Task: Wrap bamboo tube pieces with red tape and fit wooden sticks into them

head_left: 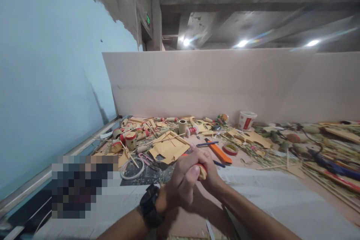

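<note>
My left hand (pixel 182 174), with a black watch on its wrist, is wrapped together with my right hand (pixel 211 175) in front of me. Pressed between them is a small tan roll with a red band (pixel 202 173); only its crumpled end shows, and the fingers cover the rest. Just beyond the hands lie an orange utility knife (pixel 219 152), a blue pen (pixel 207 144) and a roll of tape (pixel 230 148). A cut sheet of tan card (pixel 170 147) is on the table behind my left hand.
Red-banded tubes (pixel 131 141), a white ring (pixel 132 168), pink scissors (pixel 144 157) and a red thread spool (pixel 192 131) clutter the left and middle. A paper cup (pixel 247 120) stands by the white partition (pixel 225 86). Straw and a glue gun (pixel 332 165) lie right.
</note>
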Demonstrator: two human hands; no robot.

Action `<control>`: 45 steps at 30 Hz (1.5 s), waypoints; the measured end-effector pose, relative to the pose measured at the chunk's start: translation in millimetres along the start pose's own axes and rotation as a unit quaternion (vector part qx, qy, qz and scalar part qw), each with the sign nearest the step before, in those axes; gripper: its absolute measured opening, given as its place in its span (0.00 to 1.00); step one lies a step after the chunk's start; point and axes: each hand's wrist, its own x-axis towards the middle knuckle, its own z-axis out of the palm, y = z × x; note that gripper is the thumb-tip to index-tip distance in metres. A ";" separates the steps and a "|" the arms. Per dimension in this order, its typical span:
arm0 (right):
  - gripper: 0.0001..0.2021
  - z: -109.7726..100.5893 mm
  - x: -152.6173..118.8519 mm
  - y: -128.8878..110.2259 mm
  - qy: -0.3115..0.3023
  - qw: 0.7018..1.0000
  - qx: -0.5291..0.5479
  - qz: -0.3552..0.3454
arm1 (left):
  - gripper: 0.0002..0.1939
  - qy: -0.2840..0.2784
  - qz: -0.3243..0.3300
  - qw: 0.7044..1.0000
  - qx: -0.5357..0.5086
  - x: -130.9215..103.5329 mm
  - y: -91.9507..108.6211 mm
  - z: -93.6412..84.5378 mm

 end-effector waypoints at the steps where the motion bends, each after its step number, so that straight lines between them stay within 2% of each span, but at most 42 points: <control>1: 0.25 0.2 1.7 0.7 0.004 1.000 0.023 0.004 | 0.21 0.003 -0.003 1.000 0.000 -0.3 -0.4 0.2; 6: 0.27 1.9 8.0 4.5 0.012 0.997 0.072 -0.016 | 0.20 0.050 -0.037 0.997 -0.037 0.8 0.3 -1.3; 9: 0.27 3.0 7.1 5.0 0.027 0.998 0.038 -0.050 | 0.17 0.076 -0.041 0.992 -0.095 3.2 0.0 -1.6; 13: 0.27 4.6 5.1 6.9 0.085 0.993 -0.011 -0.078 | 0.12 0.105 -0.042 0.975 -0.190 6.5 -3.1 0.5; 18: 0.26 4.3 5.9 12.2 0.129 0.984 -0.069 -0.098 | 0.12 0.128 -0.054 0.948 -0.286 12.6 -5.2 4.4; 21: 0.25 2.7 6.4 14.6 0.166 0.972 -0.116 -0.116 | 0.12 0.146 -0.058 0.934 -0.320 16.9 -3.9 6.3; 25: 0.25 1.0 4.9 15.7 0.197 0.960 -0.156 -0.125 | 0.11 0.168 -0.054 0.930 -0.321 19.5 -0.6 7.4; 34: 0.24 0.5 2.0 15.8 0.144 0.973 -0.124 -0.132 | 0.16 0.164 -0.050 0.941 -0.292 14.7 -0.3 7.0; 41: 0.24 -0.1 5.7 13.1 0.104 0.978 -0.102 -0.148 | 0.23 0.122 -0.050 0.977 -0.170 10.7 -0.5 3.2; 45: 0.27 -5.9 11.9 19.9 0.092 0.977 -0.125 -0.149 | 0.22 0.120 -0.059 0.972 -0.195 14.4 -1.0 -0.4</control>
